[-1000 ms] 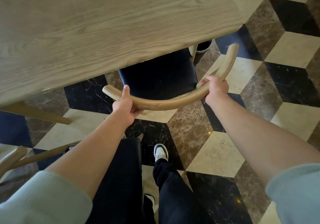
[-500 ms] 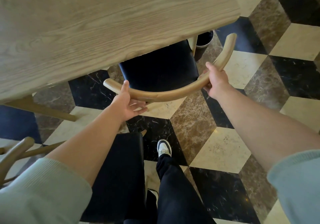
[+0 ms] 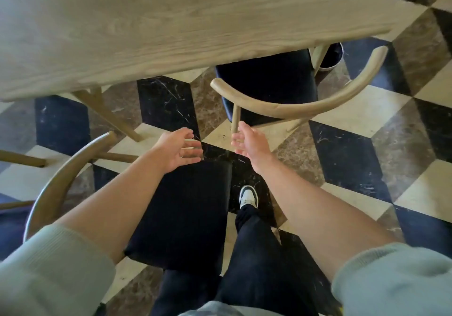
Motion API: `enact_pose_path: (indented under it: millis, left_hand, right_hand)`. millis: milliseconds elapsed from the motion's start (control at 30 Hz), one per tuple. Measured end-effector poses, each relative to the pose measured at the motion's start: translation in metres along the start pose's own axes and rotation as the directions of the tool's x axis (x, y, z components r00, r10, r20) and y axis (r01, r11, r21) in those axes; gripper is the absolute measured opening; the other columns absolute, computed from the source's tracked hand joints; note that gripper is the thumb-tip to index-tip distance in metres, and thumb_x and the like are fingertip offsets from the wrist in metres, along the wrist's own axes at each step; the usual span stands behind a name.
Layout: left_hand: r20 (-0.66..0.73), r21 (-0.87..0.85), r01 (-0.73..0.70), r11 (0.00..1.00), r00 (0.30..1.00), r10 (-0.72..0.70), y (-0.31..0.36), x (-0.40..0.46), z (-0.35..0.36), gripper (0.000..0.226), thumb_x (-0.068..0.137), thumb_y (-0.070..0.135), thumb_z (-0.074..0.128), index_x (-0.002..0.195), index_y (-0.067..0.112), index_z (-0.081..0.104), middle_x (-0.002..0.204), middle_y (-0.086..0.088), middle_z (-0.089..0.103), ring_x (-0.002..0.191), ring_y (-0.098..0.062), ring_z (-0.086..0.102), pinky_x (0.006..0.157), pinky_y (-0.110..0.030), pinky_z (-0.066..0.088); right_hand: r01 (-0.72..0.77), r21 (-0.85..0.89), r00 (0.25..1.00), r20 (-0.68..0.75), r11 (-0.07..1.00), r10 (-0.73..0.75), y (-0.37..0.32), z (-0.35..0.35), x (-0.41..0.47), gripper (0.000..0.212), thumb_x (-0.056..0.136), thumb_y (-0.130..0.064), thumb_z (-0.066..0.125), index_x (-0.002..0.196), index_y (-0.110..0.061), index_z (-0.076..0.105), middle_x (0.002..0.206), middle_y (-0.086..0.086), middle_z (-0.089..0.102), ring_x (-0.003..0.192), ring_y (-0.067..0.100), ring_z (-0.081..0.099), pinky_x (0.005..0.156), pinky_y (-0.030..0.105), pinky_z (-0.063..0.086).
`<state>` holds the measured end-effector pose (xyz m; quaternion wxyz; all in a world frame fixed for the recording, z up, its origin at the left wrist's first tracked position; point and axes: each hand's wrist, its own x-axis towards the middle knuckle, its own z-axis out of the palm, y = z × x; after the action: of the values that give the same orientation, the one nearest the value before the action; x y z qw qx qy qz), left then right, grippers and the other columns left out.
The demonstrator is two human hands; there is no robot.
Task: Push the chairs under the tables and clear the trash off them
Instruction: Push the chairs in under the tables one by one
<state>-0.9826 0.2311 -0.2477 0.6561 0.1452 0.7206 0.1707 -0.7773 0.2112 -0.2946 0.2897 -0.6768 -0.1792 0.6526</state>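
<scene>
A light wooden table (image 3: 171,22) fills the top of the head view. A chair with a curved wooden backrest (image 3: 305,106) and a black seat stands at its right end, the seat partly under the tabletop. A second chair, with a curved backrest (image 3: 63,176) and a black seat cushion (image 3: 186,215), stands below me, out from the table. My left hand (image 3: 176,150) hovers open over the far edge of that cushion. My right hand (image 3: 249,143) hangs open just below the first chair's backrest, touching nothing I can make out.
The floor is marble in a cube pattern of black, brown and cream. Splayed wooden table legs (image 3: 110,117) stand at the left. My legs in black trousers and a white shoe (image 3: 248,197) are between the two chairs. A dark round object (image 3: 331,55) sits beyond the table corner.
Both hands have let go of the first chair's backrest and drawn back toward me. The view has shifted left, so the second chair's backrest and cushion now show.
</scene>
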Motion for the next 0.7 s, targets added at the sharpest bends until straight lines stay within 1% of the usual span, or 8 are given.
enact_pose_path:
  millis: [133,200,267,367,467,567,633,700]
  left_hand:
    - [-0.039,-0.048,-0.037,0.998,0.999,0.035,-0.029,-0.022,-0.092,0.021,0.105,0.024,0.052,0.117,0.007,0.058,0.121,-0.018,0.068,0.104,-0.033,0.072,0.085,-0.051,0.061]
    - [-0.076,-0.076,-0.049,0.996,0.996,0.044,-0.046,-0.035,-0.138,0.026,0.104,0.021,0.053,0.125,0.006,0.057,0.121,-0.018,0.068,0.104,-0.034,0.072,0.083,-0.050,0.061]
    - [-0.133,-0.097,-0.067,0.993,0.990,0.053,-0.066,-0.049,-0.194,0.031,0.104,0.021,0.053,0.130,0.005,0.057,0.119,-0.016,0.068,0.101,-0.032,0.072,0.079,-0.047,0.062]
    - [-0.217,-0.157,-0.099,0.983,0.974,0.063,-0.095,-0.063,-0.270,0.031,0.106,0.024,0.049,0.130,0.005,0.057,0.115,-0.016,0.069,0.098,-0.032,0.072,0.079,-0.047,0.061]
    - [-0.279,-0.259,-0.127,0.958,0.959,0.052,-0.128,-0.082,-0.340,0.026,0.109,0.021,0.042,0.118,0.006,0.061,0.108,-0.017,0.071,0.092,-0.033,0.072,0.078,-0.047,0.061]
    - [-0.356,-0.329,-0.150,0.932,0.934,0.025,-0.157,-0.092,-0.387,0.025,0.109,0.022,0.045,0.127,0.009,0.056,0.106,-0.018,0.074,0.090,-0.035,0.076,0.073,-0.046,0.063]
    - [-0.403,-0.380,-0.145,0.914,0.915,-0.023,-0.184,-0.095,-0.420,0.031,0.107,0.024,0.050,0.133,0.008,0.055,0.109,-0.018,0.072,0.093,-0.035,0.075,0.074,-0.047,0.063]
    - [-0.410,-0.400,-0.120,0.909,0.910,-0.060,-0.207,-0.094,-0.436,0.034,0.106,0.025,0.053,0.136,0.009,0.054,0.110,-0.017,0.072,0.095,-0.033,0.074,0.073,-0.046,0.062]
  right_hand:
    - [-0.048,-0.053,0.997,0.062,0.997,0.051,0.027,0.096,-0.036,0.042,0.103,-0.044,0.052,0.124,-0.009,0.062,0.107,0.010,0.073,0.096,0.027,0.071,0.095,0.045,0.057]
    - [-0.054,-0.118,0.992,0.109,0.992,0.067,0.044,0.144,-0.054,0.042,0.104,-0.044,0.050,0.123,-0.009,0.062,0.109,0.013,0.073,0.098,0.030,0.072,0.094,0.045,0.057]
    - [-0.064,-0.203,0.982,0.164,0.977,0.098,0.064,0.197,-0.073,0.045,0.105,-0.046,0.046,0.125,-0.009,0.062,0.116,0.015,0.073,0.107,0.032,0.071,0.096,0.046,0.056]
    - [-0.083,-0.271,0.956,0.249,0.959,0.153,0.095,0.268,-0.095,0.048,0.107,-0.047,0.041,0.126,-0.009,0.063,0.114,0.013,0.072,0.106,0.029,0.070,0.098,0.045,0.056]
    - [-0.119,-0.332,0.931,0.291,0.936,0.222,0.127,0.340,-0.115,0.051,0.107,-0.051,0.039,0.123,-0.008,0.063,0.115,0.017,0.073,0.109,0.033,0.070,0.098,0.046,0.056]
    - [-0.204,-0.297,0.907,0.302,0.933,0.294,0.152,0.391,-0.132,0.061,0.105,-0.058,0.035,0.125,-0.007,0.060,0.111,0.014,0.072,0.106,0.032,0.070,0.102,0.045,0.054]
    - [-0.312,-0.185,0.886,0.298,0.932,0.356,0.169,0.430,-0.141,0.067,0.103,-0.065,0.033,0.119,-0.007,0.062,0.109,0.011,0.072,0.104,0.028,0.067,0.102,0.044,0.051]
    - [-0.410,-0.058,0.861,0.304,0.910,0.408,0.179,0.452,-0.142,0.070,0.099,-0.070,0.035,0.115,-0.009,0.066,0.114,0.016,0.074,0.111,0.034,0.068,0.105,0.050,0.050]
